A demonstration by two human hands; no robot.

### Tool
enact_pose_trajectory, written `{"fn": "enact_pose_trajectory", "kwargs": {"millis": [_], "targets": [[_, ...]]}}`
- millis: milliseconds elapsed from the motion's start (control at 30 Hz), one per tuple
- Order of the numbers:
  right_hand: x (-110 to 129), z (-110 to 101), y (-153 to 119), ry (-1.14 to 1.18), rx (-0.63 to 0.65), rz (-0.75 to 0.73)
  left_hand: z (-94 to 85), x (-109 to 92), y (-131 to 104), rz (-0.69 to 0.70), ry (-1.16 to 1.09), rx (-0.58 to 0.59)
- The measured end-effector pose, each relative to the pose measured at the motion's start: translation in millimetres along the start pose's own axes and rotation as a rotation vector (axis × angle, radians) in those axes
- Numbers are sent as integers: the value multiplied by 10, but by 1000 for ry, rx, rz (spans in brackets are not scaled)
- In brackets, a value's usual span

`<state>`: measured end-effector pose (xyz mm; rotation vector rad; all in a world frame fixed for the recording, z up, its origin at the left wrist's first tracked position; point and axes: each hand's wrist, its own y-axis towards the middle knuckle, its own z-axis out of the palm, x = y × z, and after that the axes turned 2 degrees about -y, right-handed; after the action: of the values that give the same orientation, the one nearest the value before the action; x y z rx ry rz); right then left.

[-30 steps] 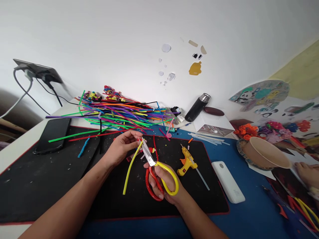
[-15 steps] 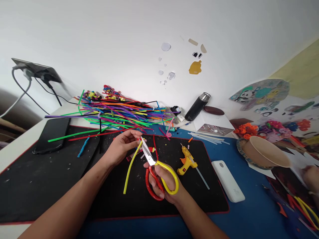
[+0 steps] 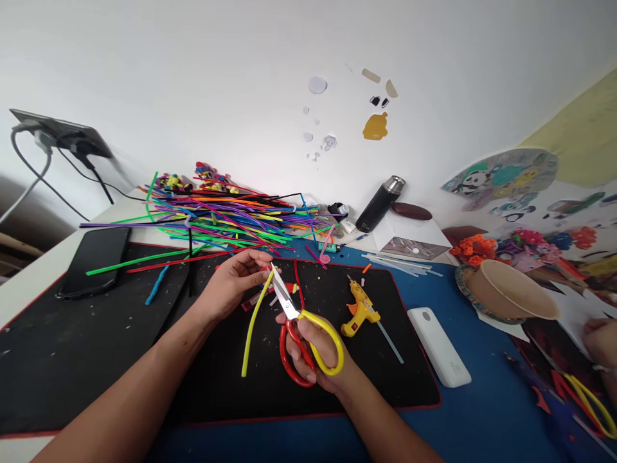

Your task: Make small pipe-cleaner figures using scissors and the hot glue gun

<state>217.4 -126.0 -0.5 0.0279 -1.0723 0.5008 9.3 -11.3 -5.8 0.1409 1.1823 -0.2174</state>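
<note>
My left hand (image 3: 236, 278) pinches the top end of a yellow pipe cleaner (image 3: 253, 328), whose long tail hangs down over the black mat (image 3: 222, 392). My right hand (image 3: 313, 350) is wrapped round the handles of scissors (image 3: 289, 307), one red and one yellow. The blade tips point up and left, at the pinched end of the yellow pipe cleaner beside my left fingertips. Behind my hands, small red and yellow pieces (image 3: 290, 287) lie on the mat, partly hidden.
Many coloured pipe cleaners (image 3: 231, 215) are piled at the back. A yellow glue gun (image 3: 360, 308), white power bank (image 3: 438, 347), black flask (image 3: 380, 204) and bowl (image 3: 520, 289) stand or lie rightward. A phone (image 3: 96, 260) lies left. Another person's hand (image 3: 600, 341) shows at the right edge.
The view has shifted slightly. The tail of the yellow pipe cleaner has swung a little to the right. Both hands keep their grips.
</note>
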Motion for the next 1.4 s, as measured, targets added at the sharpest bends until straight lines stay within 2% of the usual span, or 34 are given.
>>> {"fn": "enact_pose_trajectory", "kwargs": {"millis": [933, 1400], "targets": [[-86, -21, 3, -7, 15, 21, 49, -27, -11, -37, -3, 28], [-48, 38, -18, -56, -37, 36, 86, -57, -26, -49, -17, 24]]}}
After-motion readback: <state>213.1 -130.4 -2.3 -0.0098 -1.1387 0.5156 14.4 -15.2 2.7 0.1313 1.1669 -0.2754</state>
